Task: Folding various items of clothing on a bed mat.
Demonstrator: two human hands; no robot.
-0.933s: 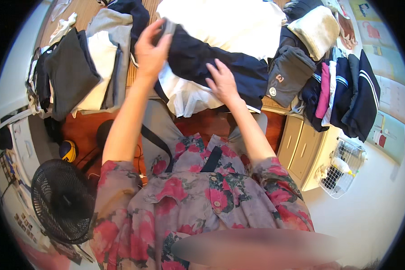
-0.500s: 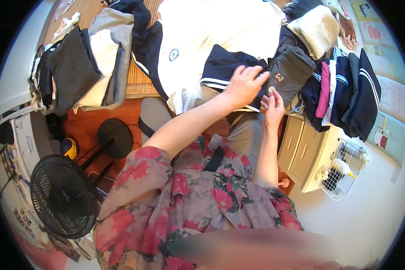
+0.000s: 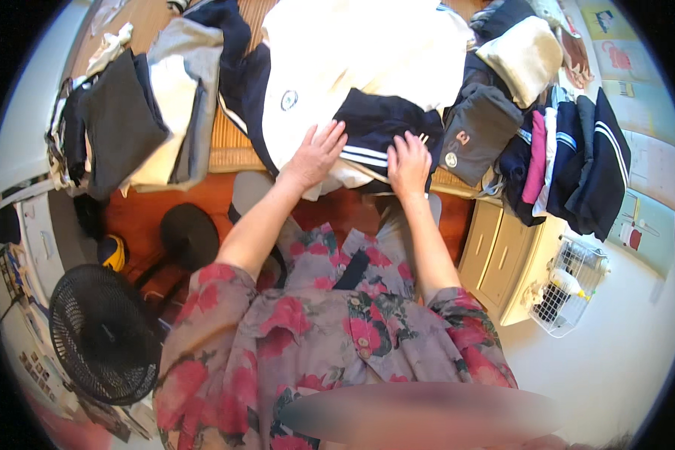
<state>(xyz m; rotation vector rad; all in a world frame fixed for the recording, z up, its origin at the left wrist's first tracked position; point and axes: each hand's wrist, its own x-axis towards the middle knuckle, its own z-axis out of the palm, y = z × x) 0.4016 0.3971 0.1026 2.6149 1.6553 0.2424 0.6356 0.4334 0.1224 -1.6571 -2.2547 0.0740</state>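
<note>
A white jacket (image 3: 367, 49) with navy sleeves and a small round emblem lies spread on the table in front of me. Its left navy sleeve (image 3: 253, 90) hangs out to the side, while a navy section with white stripes (image 3: 379, 120) is folded in across the lower right. My left hand (image 3: 313, 159) rests flat, fingers stretched, on the white cloth at the left end of the stripes. On the navy section's lower right part lies my right hand (image 3: 410, 166), fingers apart and slightly bent, pressing on the fabric.
Folded clothes, including a dark grey garment (image 3: 120, 120), are piled at the left. A grey-brown folded garment (image 3: 481, 127), a cream one (image 3: 523, 64) and a row of folded clothes (image 3: 570, 161) lie right. A black fan (image 3: 101, 334) stands lower left, a cream cabinet (image 3: 502, 259) lower right.
My left hand has moved left from the navy section's right end to its left end. My right hand has shifted left, off the grey-brown garment's edge, and now lies on the navy fabric.
</note>
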